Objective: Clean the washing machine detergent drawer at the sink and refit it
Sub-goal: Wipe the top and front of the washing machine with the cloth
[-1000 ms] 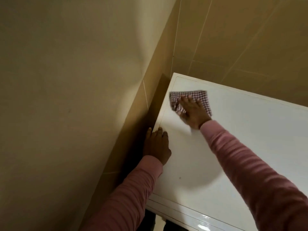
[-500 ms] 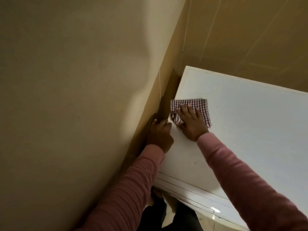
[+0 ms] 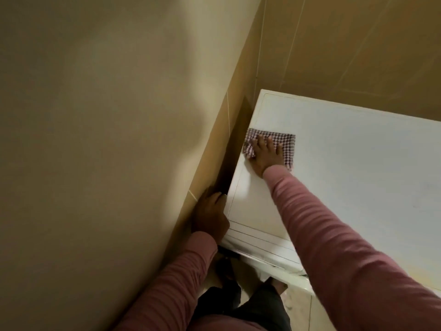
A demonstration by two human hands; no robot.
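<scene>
Right hand (image 3: 265, 156) flat on checked cloth (image 3: 287, 145), washing machine top (image 3: 358, 177), no legible writing

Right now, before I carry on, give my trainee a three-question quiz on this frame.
1. True or false: the right hand presses a checked cloth flat on the washing machine top.
2. The left hand rests at: A) the machine's left front corner, B) a tap, C) the cloth.
3. Fill in: the cloth lies near the top's ____ edge.

Key: 1 true; 2 A; 3 left.
</scene>
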